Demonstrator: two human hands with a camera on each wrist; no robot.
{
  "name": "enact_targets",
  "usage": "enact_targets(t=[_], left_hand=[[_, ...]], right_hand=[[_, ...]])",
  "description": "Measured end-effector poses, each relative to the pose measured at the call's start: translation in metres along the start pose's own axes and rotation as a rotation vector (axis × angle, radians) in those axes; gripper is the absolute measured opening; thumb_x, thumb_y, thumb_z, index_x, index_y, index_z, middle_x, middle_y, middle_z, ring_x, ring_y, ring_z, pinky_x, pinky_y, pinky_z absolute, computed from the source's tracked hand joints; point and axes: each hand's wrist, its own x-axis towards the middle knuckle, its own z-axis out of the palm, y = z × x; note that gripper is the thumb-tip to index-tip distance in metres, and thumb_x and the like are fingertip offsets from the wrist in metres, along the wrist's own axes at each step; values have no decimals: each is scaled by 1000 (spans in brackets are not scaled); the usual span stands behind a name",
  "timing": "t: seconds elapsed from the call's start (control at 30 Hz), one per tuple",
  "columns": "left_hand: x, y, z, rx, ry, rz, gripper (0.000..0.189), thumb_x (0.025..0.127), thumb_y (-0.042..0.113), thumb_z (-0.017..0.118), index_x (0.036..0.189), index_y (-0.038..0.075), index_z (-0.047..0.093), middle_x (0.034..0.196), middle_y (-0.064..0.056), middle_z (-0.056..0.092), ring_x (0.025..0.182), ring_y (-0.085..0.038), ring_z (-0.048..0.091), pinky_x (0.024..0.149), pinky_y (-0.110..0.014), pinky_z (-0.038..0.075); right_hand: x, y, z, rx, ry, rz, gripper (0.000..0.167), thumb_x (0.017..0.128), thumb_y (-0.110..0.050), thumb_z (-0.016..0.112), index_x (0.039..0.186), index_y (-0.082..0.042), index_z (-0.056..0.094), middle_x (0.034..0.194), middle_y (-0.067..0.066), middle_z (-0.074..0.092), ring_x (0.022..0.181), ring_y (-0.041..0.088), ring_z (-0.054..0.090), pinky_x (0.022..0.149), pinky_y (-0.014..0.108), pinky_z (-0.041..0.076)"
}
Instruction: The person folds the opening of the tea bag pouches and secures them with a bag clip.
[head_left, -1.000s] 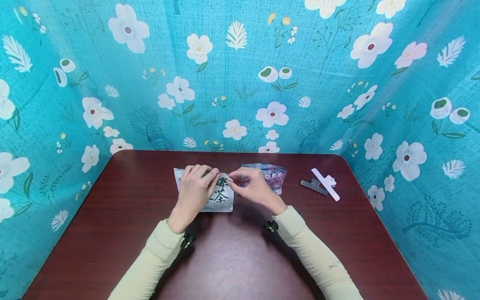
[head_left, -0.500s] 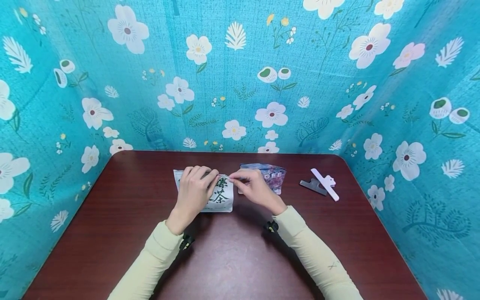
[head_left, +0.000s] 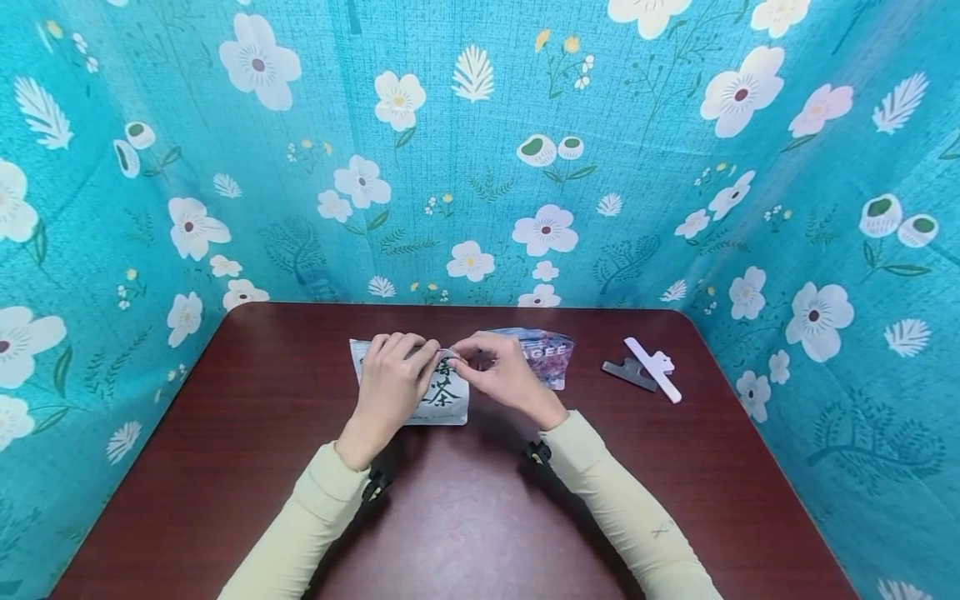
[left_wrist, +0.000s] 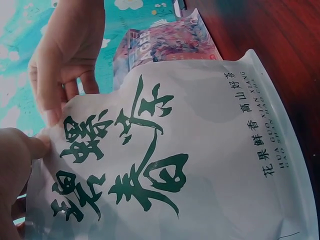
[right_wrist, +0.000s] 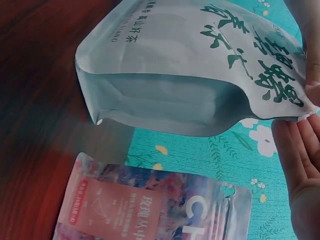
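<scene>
A white tea pouch with large green characters stands on the table, its top edge between both hands. My left hand grips the top edge from the left and covers part of the front. In the left wrist view the left thumb presses on the white front of the pouch. My right hand pinches the top right corner between thumb and fingers, and the edge there bends. The pouch's side gusset faces the right wrist camera.
Behind the right hand stands a pink and blue patterned pouch. Farther right on the dark red table lie a white bag clip and a grey clip, touching or overlapping. A floral turquoise cloth surrounds the back and sides.
My right fingers have shifted slightly left along the pouch's top edge, and its top right corner now curves over. The left hand keeps its grip. The patterned pouch and clips stay put.
</scene>
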Motion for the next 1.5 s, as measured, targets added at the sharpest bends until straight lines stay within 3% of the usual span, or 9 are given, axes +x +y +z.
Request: enact_targets(t=[0.27, 0.57, 0.77, 0.97, 1.2, 1.5], left_hand=[[-1, -2, 1, 6, 7, 7, 7, 93, 16, 73, 97, 11, 76, 88, -5, 70, 81, -25, 64, 78, -42, 47], [-1, -4, -1, 37, 12, 51, 9, 90, 14, 76, 98, 10, 76, 89, -6, 70, 80, -25, 65, 77, -41, 49], [-4, -5, -4, 89, -35, 91, 22, 85, 7, 78, 107, 9, 74, 95, -9, 70, 88, -26, 67, 81, -41, 50], [-9, -11, -10, 135, -59, 85, 24, 88, 11, 76, 111, 8, 72, 97, -10, 71, 90, -27, 66, 83, -43, 50], [-16, -23, -17, 152, -29, 46, 24, 88, 16, 76, 110, 8, 72, 99, -12, 70, 90, -31, 65, 84, -47, 48], [-19, -28, -17, 140, -18, 47, 23, 89, 15, 74, 111, 8, 71, 99, -13, 69, 90, -31, 65, 84, -48, 47]], right_hand=[[5, 1, -4, -59, -6, -78, 12, 89, -1, 75, 100, -5, 79, 89, 8, 76, 73, 11, 68, 67, 23, 57], [8, 7, -8, -96, -36, -168, 16, 88, 2, 75, 101, -5, 80, 87, 7, 76, 69, 10, 64, 61, 22, 50], [8, 7, -8, -110, -16, -167, 12, 90, -1, 75, 100, -5, 80, 86, 6, 76, 68, 10, 64, 60, 22, 50], [9, 5, -6, -92, -6, -171, 12, 88, 1, 76, 98, -4, 80, 85, 8, 76, 67, 13, 64, 59, 24, 50], [9, 7, -6, -92, -17, -192, 15, 86, 3, 77, 99, -5, 80, 87, 7, 76, 71, 13, 66, 61, 26, 52], [10, 5, -6, -138, -18, -214, 13, 89, 2, 74, 99, -4, 80, 87, 5, 76, 72, 9, 67, 63, 22, 52]])
